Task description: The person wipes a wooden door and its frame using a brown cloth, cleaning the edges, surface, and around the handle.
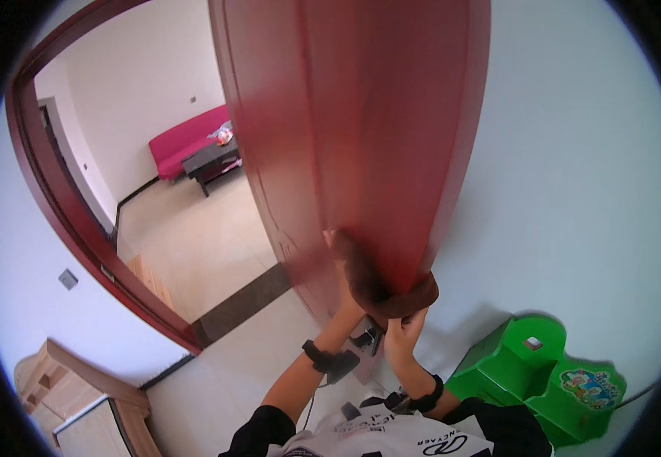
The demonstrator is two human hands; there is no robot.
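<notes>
Cloth (405,306), dark brown, sags in a curve between our two hands, up against the near part of the red door (376,114). We judge it light, soft and limp, with nothing fragile about it; it should fold easily and slide readily over the smooth panel. A bunched end in each fist, or a flat palm behind a doubled layer, seems the surest hold. Our right hand (405,335) appears to grasp its right-hand part from below, fingers bent. Our left hand (342,268) is at its other end, near the door face (blur and the cloth hide the fingers, so we cannot tell whether they clench or merely press).

The cloth looks matt and perhaps fuzzy beside the door's glossy, grooved surface. The door looks stiff and heavy. To our right, a green shelf unit (502,373) has scalloped edges and a plastic-like sheen; at lower left, a cabinet (64,385) shows pale wood grain.
</notes>
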